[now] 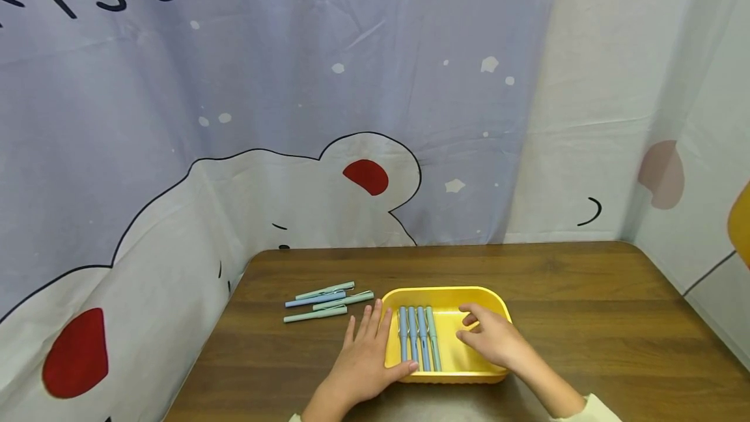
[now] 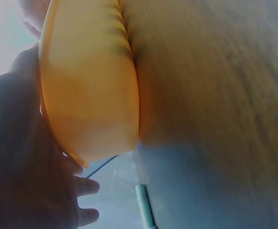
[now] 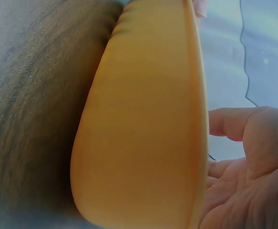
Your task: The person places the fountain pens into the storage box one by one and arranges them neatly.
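A yellow plastic tray [image 1: 459, 362] sits on the table, with three blue pens [image 1: 413, 334] and one green pen [image 1: 434, 337] side by side in its left part. My left hand [image 1: 364, 358] rests on the tray's left rim, fingers straight and spread, thumb over the near left corner. Above the tray's right part is my right hand [image 1: 495, 337], fingers loosely bent and holding nothing. In the right wrist view the tray wall [image 3: 139, 119] hides part of that hand. The left wrist view shows the tray's outer side [image 2: 91, 81] against the left hand.
Left of the tray, green pens [image 1: 316, 314] and a blue pen [image 1: 316, 299] lie loosely together on the brown wooden table [image 1: 562, 305]. A printed curtain [image 1: 445, 116] hangs behind the table's far edge and along its sides.
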A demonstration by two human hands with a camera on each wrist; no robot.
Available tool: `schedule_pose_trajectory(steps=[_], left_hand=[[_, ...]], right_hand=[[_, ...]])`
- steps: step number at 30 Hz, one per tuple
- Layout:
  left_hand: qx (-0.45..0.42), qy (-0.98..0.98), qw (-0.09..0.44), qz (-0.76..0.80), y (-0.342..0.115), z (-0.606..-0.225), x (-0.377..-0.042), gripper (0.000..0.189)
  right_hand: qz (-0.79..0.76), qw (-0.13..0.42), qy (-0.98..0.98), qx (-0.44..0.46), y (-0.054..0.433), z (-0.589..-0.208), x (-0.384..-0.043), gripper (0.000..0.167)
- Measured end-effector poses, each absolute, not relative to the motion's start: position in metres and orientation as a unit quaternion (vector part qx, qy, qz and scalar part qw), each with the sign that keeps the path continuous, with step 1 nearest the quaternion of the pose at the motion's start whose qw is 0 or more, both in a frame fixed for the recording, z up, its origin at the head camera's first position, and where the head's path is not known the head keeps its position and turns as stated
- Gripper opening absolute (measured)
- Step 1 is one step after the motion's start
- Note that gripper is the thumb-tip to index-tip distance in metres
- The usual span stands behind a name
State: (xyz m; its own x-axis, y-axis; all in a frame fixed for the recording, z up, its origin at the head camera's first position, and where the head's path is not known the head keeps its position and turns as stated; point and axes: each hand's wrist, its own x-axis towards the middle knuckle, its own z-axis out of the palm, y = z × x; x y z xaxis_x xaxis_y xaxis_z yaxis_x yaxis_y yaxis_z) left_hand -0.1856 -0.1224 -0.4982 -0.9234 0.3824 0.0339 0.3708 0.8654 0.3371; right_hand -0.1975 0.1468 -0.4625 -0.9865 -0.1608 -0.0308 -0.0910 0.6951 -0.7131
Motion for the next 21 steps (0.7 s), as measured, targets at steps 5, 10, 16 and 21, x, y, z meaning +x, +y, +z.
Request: schedule_pose_trajectory(steps=[5, 10, 16, 21], left_hand=[[0.197, 0.965, 0.017, 0.172, -0.122, -0.499, -0.186, 0.103], [0.199, 0.965, 0.016, 0.170, -0.122, -0.498, -0.185, 0.104], [0.201, 0.965, 0.014, 0.166, -0.123, -0.497, -0.186, 0.104], [0.202, 0.966, 0.009, 0.163, -0.123, -0.499, -0.187, 0.103]], right_hand=[[-0.387, 0.032, 0.918, -0.075, 0.157, -0.459, -0.190, 0.047], [-0.404, 0.013, 0.911, -0.087, 0.169, -0.457, -0.183, 0.052], [-0.436, -0.032, 0.892, -0.115, 0.180, -0.459, -0.178, 0.049], [-0.383, -0.104, 0.906, -0.146, 0.187, -0.465, -0.174, 0.048]])
